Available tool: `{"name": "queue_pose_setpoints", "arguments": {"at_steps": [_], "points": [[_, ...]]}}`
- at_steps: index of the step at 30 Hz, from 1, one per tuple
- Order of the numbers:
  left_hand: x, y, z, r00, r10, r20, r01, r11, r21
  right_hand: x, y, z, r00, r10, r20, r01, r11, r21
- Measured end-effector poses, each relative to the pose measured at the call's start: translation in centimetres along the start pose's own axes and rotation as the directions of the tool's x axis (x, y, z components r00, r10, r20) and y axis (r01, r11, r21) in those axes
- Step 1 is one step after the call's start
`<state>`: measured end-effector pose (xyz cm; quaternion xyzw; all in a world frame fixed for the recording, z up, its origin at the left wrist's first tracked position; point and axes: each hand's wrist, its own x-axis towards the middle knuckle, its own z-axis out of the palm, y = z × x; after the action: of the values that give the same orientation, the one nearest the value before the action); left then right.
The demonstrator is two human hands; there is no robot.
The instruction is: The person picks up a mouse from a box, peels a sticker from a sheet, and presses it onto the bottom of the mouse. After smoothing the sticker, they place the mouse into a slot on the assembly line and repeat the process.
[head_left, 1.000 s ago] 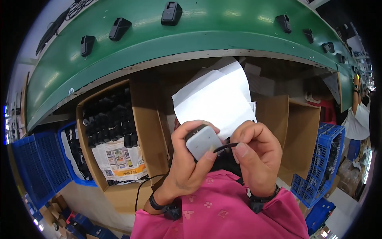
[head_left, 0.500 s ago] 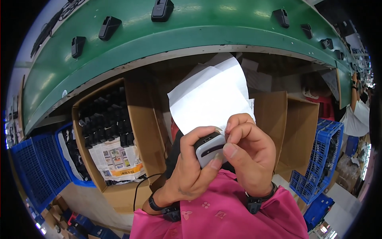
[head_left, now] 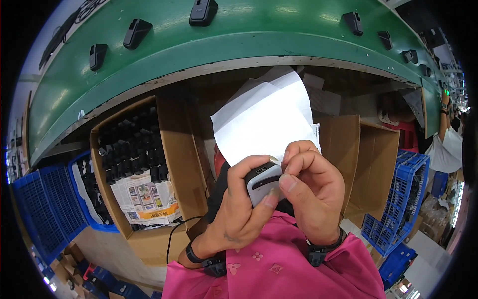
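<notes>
left hand (head_left: 238,217) grips grey-black device (head_left: 261,188); right hand (head_left: 317,197) at its edge; white sheet (head_left: 264,117) beyond

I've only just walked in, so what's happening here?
The person's left hand holds a small grey-and-black device. The right hand is curled beside the device's right edge; whether it touches is unclear. White paper shows just beyond the hands. Black angular units stand spaced along the green workbench, and an open cardboard box at left holds black parts and newspaper.
</notes>
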<state>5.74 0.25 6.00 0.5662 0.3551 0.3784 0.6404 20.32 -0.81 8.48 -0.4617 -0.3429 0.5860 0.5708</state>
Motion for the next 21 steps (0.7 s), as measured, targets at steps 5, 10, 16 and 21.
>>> {"name": "queue_pose_setpoints", "arguments": {"at_steps": [5,10,16,21], "points": [[0.09,0.08,-0.08,1.0,-0.007,-0.011,0.007,1.0,0.005,-0.02,-0.07,0.19,1.0,0.004,0.006,-0.004,1.0,-0.003],[0.2,0.04,-0.11,0.999,0.037,-0.015,-0.036,0.997,0.063,0.01,-0.35,0.77,0.995,0.059,-0.081,-0.058,0.998,0.008],[0.22,0.02,-0.06,0.999,0.034,-0.012,-0.033,0.998,0.054,-0.08,0.1,0.06,1.0,0.001,-0.005,0.0,1.0,0.014],[0.24,-0.02,-0.1,0.999,0.032,-0.015,-0.031,0.997,0.066,-0.07,-0.34,0.8,0.994,0.061,-0.089,-0.058,0.998,0.03]]}}
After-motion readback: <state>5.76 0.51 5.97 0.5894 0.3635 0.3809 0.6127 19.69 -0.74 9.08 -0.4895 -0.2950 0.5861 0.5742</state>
